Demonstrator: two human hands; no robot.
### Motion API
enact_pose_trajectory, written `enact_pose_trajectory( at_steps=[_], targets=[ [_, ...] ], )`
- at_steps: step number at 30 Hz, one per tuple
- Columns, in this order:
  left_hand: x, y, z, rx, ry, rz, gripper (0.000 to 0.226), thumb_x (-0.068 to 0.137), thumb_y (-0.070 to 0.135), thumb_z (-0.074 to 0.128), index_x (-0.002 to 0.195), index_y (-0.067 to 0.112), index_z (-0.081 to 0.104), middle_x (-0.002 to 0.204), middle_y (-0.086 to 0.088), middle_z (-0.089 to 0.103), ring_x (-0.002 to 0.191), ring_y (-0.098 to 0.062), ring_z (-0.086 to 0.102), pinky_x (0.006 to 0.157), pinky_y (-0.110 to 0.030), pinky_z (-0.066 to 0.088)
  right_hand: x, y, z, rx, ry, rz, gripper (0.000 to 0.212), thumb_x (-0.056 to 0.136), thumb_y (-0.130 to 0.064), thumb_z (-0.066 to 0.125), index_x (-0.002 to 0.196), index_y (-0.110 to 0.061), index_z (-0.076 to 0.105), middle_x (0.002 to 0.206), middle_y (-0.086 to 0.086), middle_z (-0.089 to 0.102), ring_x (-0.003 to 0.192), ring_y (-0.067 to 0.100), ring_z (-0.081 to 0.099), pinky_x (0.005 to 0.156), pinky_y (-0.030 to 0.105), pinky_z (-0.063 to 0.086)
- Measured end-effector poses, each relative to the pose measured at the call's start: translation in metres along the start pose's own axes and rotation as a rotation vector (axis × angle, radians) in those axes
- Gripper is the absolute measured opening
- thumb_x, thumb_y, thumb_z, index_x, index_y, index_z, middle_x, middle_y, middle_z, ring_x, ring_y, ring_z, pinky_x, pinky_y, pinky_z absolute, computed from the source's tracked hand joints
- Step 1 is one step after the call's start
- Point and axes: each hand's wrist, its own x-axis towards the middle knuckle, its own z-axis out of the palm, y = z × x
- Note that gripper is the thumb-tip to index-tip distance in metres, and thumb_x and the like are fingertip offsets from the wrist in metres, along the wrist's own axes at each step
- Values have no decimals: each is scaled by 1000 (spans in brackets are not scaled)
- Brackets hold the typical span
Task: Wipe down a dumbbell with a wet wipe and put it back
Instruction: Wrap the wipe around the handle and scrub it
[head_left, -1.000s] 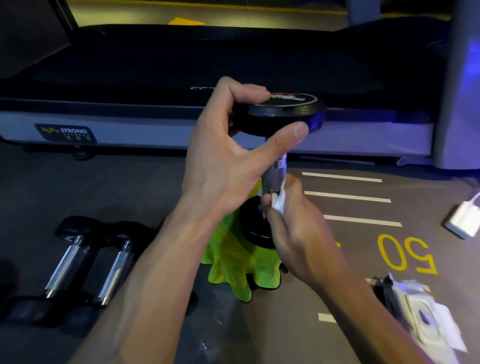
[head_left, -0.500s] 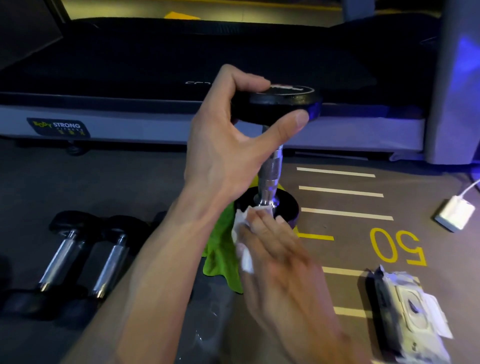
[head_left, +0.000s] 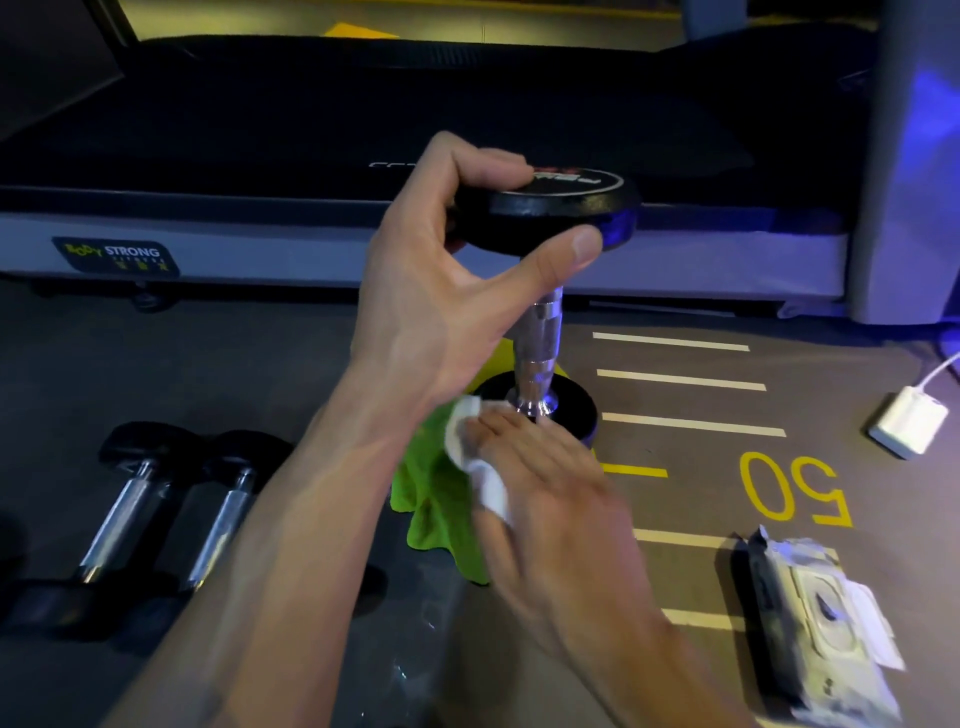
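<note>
A black dumbbell (head_left: 540, 332) with a chrome handle stands upright on a green cloth (head_left: 436, 509) on the floor. My left hand (head_left: 441, 280) grips its top head, thumb on the near rim and fingers curled over the far side. My right hand (head_left: 540, 499) lies flat with straight fingers, pressing a white wet wipe (head_left: 480, 462) onto the near part of the lower head, just below the handle's base. The wipe sticks out to the left of my fingers.
Two more black dumbbells (head_left: 156, 499) lie on the floor at the left. A wet wipe pack (head_left: 826, 623) lies at the lower right, a white charger (head_left: 909, 421) at the right. A treadmill (head_left: 363, 130) runs across the back. Yellow floor markings (head_left: 795, 493) lie to the right.
My right hand dropped from the chrome handle to the lower head, opening flat on the wipe. My left hand has kept its hold on the top head.
</note>
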Motion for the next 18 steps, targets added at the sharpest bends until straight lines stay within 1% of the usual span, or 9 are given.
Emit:
enact_pose_trajectory(
  at_steps=[3,5,7,9,11,13,15,17,18],
  targets=[
    [0,-2,-2,-10,7,-6,43,80,28,91,107,16,60,116,7,70,109,-13,70,100,-32,55,-23,22,-14,97,138,75,43,99,-29,44,131,-15,68,142,-3,64,137,13,55,118,37,39],
    [0,-1,-1,-17,3,-15,44,80,29,91,108,15,61,116,8,70,108,-13,70,99,-32,55,-21,27,-15,110,174,156,42,103,-30,41,135,-15,63,141,-3,63,137,12,53,118,35,38],
    [1,-1,0,-16,4,-19,44,80,30,91,109,15,61,116,8,70,108,-12,70,99,-33,56,-7,24,-16,154,111,212,42,104,-36,36,137,-21,57,141,-6,60,137,9,46,121,28,29],
    [3,-1,1,-9,5,-21,44,80,33,91,108,18,60,116,7,70,109,-13,70,100,-36,56,12,19,-17,265,-5,289,44,100,-44,31,130,-27,57,131,-12,62,131,12,49,121,29,26],
    [4,-1,3,-1,-1,-27,43,80,35,91,108,20,60,116,7,70,109,-13,70,100,-39,56,36,22,-18,472,-62,439,39,93,-47,35,110,-27,64,108,-13,68,117,17,57,111,36,37],
    [6,0,5,14,-7,-29,43,80,34,90,108,20,61,114,7,71,107,-13,70,98,-40,56,59,31,-24,722,-74,565,40,83,-51,45,100,-26,70,100,-6,74,107,22,64,103,45,47],
    [8,0,6,15,-7,-33,43,80,35,90,109,20,61,113,5,71,106,-15,70,98,-42,56,75,43,-29,891,-140,547,45,71,-49,53,98,-19,74,100,5,78,101,30,69,101,50,49],
    [9,-2,6,-1,5,-37,43,79,35,90,108,19,61,113,0,72,106,-19,70,97,-45,56,86,49,-33,957,-227,441,38,68,-35,58,87,-5,70,88,12,74,83,32,65,86,46,48],
    [9,-3,5,-9,10,-37,43,79,34,90,108,19,61,114,-2,72,106,-20,70,97,-44,56,91,50,-34,997,-258,409,30,66,-27,61,82,-3,68,84,15,70,79,31,62,79,44,46]
  ],
)
